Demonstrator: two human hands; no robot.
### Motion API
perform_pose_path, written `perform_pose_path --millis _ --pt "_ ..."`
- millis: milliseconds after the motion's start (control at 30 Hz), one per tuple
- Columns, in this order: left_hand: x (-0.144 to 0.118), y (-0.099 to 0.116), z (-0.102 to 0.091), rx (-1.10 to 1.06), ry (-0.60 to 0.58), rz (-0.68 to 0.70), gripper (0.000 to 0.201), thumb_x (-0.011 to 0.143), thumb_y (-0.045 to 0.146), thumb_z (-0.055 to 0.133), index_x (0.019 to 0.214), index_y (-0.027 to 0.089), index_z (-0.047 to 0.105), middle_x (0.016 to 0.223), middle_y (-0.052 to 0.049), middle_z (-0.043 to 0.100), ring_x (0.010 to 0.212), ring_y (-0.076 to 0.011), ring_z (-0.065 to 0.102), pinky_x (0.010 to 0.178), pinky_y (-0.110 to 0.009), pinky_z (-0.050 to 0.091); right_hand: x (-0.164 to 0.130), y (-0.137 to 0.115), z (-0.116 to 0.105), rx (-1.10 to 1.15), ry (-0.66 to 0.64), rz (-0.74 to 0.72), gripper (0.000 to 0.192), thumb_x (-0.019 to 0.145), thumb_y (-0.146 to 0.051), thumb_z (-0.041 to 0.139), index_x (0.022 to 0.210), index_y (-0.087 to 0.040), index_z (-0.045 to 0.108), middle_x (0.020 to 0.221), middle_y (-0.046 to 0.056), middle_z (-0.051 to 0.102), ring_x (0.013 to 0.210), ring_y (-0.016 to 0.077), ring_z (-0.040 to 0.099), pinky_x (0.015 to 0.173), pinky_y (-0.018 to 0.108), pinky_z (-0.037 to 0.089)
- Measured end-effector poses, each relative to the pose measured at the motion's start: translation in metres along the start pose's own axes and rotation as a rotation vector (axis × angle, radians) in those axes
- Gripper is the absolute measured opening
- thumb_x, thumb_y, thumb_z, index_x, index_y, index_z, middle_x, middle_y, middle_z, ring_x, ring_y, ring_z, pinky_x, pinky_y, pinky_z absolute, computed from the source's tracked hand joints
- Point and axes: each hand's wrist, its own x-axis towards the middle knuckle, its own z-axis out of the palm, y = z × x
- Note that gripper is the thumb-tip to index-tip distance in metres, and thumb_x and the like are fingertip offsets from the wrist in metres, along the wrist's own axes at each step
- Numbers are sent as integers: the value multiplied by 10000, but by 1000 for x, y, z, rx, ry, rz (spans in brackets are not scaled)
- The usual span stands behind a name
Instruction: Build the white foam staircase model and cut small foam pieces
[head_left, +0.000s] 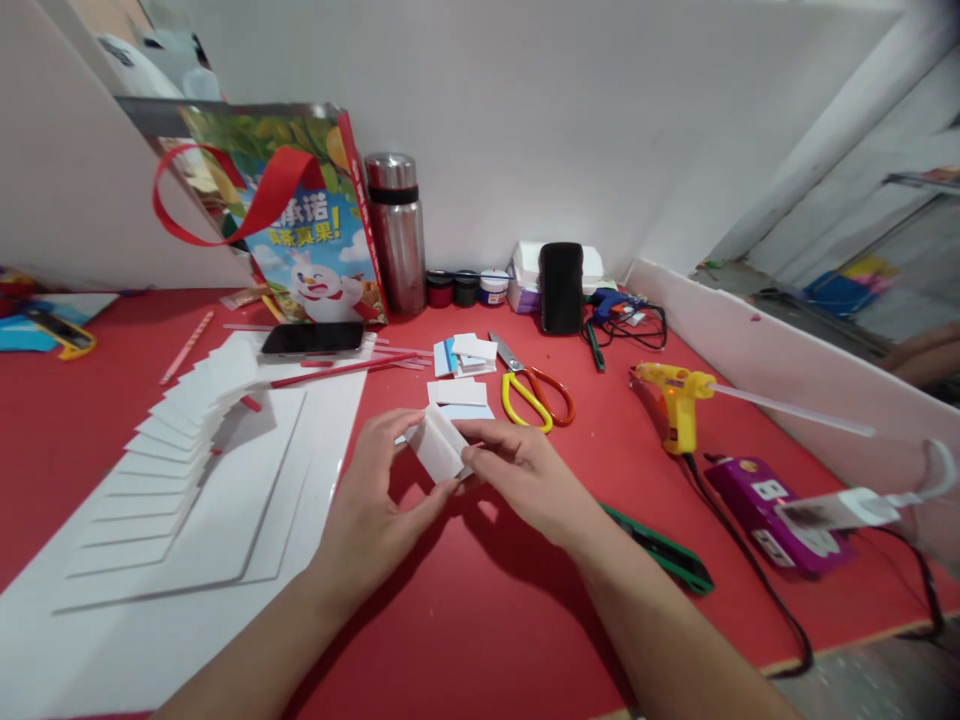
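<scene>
Both hands meet over the middle of the red tabletop (525, 640), pinching one small white folded foam-board piece (437, 447) between them. Left hand (373, 488) grips its lower left edge, thumb and fingers closed on it. Right hand (525, 476) holds the right side, fingertips pressed on the piece's edge. The piece is lifted slightly off the surface, tilted.

Just behind the hands: a few small white and pale blue cut rectangles (459, 396), more stacked further back (466, 354). Right of those, yellow-and-orange-handled scissors (534, 390), lying flat. Under the right forearm, a green utility knife (667, 553), partly hidden.

Toward the right edge: yellow hot glue gun (677, 397) standing on its nose with a clear glue stick out the back, black cord trailing to a purple power strip (772, 510).

Left side: large white foam-board sheet (247, 520) with a fan of stepped white strips (176, 430) on it, black phone (313, 338) at its far end, thin red sticks (337, 371) beside.

Along the back edge: colourful printed gift bag with red ribbon handle (315, 235), steel thermos (396, 232), three small paint jars (466, 288), black upright phone (561, 287).
</scene>
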Motion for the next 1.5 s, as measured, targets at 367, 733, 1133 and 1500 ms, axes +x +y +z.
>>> perform_pose_path --millis 367,733,1133,1500 --pt "-2 3 0 9 11 15 615 863 312 750 1414 283 477 1421 -100 517 1324 -267 508 1094 -445 478 -2 2 7 -22 -27 -45 256 899 -304 633 1057 -151 763 771 5 658 665 131 626 636 253 519" --pt "9 1 -11 -691 31 -539 446 900 433 690 1287 211 684 989 -64 717 769 -162 630 692 -285 520 3 13 3 472 -106 104 513 899 -245 680 1396 -160 586 1007 123 759 750 198 751 586 275 604" --pt "11 -3 -7 -965 141 -678 395 718 278 884 1097 214 793 721 7 660 664 -83 536 594 -165 485 2 15 5 602 -228 99 438 943 -251 644 1367 -150 601 1002 118 760 799 216 761 671 341 634" --pt "11 -5 -10 -1131 79 -682 324 696 270 905 998 193 817 825 -24 719 681 -75 563 641 -155 516 1 19 1 507 -295 147 591 920 -374 683 1466 -212 525 859 59 745 633 187 732 545 312 614"
